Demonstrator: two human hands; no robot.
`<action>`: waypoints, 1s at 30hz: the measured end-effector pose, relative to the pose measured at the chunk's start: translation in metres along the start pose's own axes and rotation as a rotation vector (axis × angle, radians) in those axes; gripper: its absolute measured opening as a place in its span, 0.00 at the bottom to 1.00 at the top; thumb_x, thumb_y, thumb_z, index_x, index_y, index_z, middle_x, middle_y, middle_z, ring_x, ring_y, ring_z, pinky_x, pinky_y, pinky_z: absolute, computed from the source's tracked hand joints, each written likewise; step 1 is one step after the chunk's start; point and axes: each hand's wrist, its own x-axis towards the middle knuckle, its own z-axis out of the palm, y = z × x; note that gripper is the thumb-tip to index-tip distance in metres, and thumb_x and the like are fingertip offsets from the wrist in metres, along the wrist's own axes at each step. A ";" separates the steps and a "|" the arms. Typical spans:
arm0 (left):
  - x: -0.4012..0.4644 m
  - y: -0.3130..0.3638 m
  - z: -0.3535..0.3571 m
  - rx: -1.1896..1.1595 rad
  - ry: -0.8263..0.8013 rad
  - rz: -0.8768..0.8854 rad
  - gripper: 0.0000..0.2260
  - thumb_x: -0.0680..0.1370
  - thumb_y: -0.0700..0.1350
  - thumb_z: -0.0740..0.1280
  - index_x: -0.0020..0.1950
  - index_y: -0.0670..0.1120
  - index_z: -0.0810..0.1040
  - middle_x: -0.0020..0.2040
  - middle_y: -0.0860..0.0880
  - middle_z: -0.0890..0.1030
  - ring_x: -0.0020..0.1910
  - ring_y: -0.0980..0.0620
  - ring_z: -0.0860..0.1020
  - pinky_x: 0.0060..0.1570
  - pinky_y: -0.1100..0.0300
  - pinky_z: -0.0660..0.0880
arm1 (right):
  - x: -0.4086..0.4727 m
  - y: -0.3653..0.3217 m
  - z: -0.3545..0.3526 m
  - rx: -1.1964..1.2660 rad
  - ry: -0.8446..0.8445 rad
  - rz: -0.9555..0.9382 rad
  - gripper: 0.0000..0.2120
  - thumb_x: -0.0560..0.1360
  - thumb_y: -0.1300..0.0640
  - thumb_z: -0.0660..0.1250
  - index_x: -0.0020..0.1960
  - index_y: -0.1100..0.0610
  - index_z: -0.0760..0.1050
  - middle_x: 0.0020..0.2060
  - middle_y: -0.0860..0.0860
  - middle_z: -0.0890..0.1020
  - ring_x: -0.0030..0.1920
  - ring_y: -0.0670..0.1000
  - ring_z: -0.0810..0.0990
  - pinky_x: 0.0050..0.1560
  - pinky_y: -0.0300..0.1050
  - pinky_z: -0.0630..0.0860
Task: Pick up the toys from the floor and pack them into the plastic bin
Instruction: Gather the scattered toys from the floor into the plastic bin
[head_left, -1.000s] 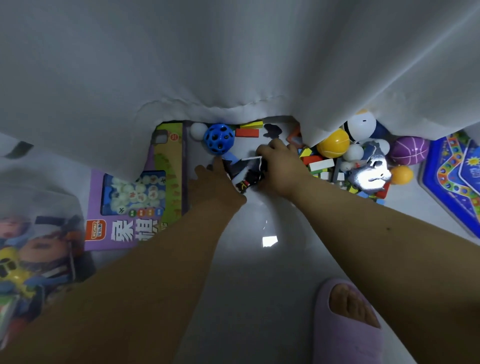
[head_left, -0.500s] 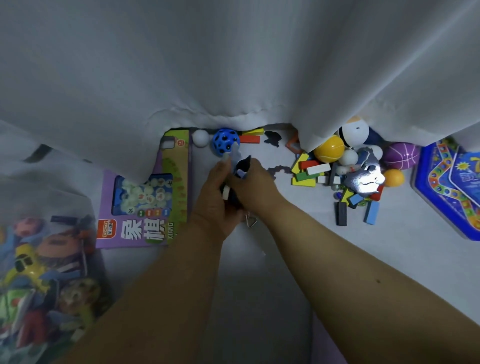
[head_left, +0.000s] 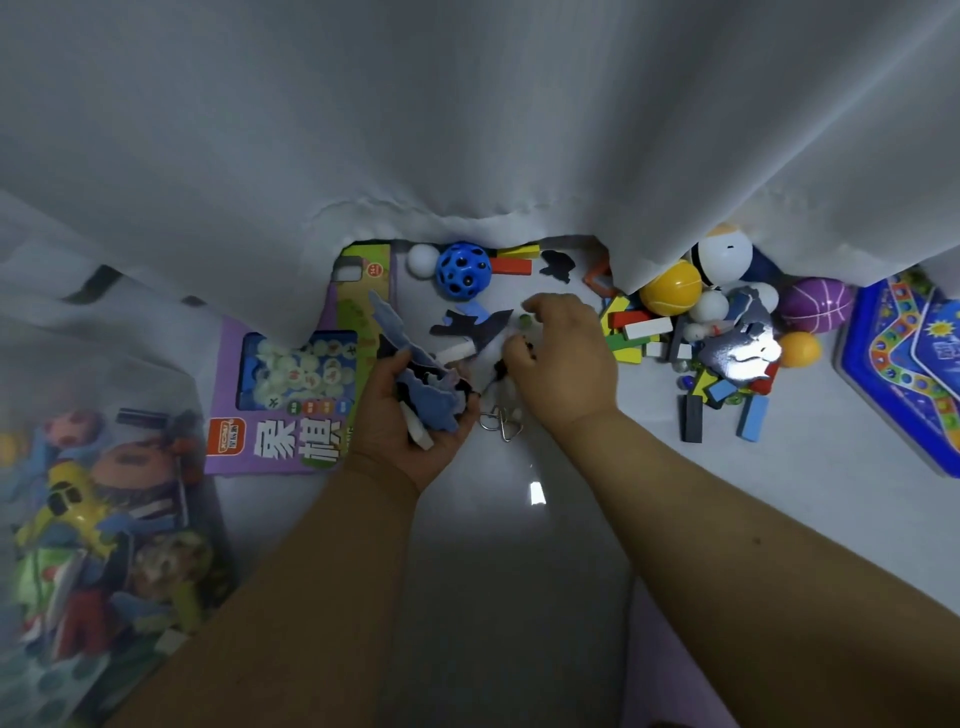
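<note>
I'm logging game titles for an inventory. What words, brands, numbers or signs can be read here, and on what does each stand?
"象棋": large white characters on the purple game box.
Orange brand tag at that box's lower left corner: too small to read.
Small red round badge near the box's top: blurred, unreadable.
Blue game board at the right: coloured spaces and a sun sign, but no legible words.
Nothing readable on the balls, blocks or the plastic bin.

- The bare floor (head_left: 519, 545) near the person, between the two arms, is open.
- Far off, the white curtain (head_left: 467, 130) hangs low over the toys and blocks the way.
- On the left, the purple game box (head_left: 291, 436) and the plastic bin (head_left: 104, 519) fill the room.
- On the right, a pile of blocks (head_left: 644, 338) and balls (head_left: 670, 288), then the blue board (head_left: 909, 364).
</note>
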 end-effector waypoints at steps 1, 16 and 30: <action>0.000 0.001 -0.004 -0.014 -0.017 -0.015 0.09 0.72 0.49 0.70 0.39 0.45 0.77 0.30 0.50 0.77 0.32 0.54 0.76 0.31 0.63 0.77 | 0.002 0.012 0.002 -0.039 -0.016 0.002 0.20 0.74 0.51 0.65 0.63 0.58 0.72 0.58 0.54 0.76 0.60 0.55 0.71 0.54 0.44 0.68; -0.002 0.013 -0.030 -0.105 -0.173 -0.067 0.17 0.49 0.41 0.82 0.32 0.43 0.80 0.29 0.45 0.77 0.26 0.49 0.79 0.18 0.65 0.72 | 0.021 0.025 0.058 -0.680 -0.544 -0.363 0.47 0.68 0.26 0.57 0.76 0.42 0.36 0.77 0.54 0.44 0.76 0.60 0.42 0.74 0.64 0.44; 0.002 0.014 -0.043 -0.090 -0.202 -0.131 0.21 0.44 0.43 0.85 0.31 0.44 0.81 0.29 0.47 0.78 0.28 0.51 0.79 0.20 0.64 0.74 | 0.019 0.029 0.046 -0.714 -0.449 -0.404 0.35 0.69 0.29 0.58 0.69 0.49 0.62 0.63 0.57 0.67 0.61 0.59 0.67 0.50 0.53 0.73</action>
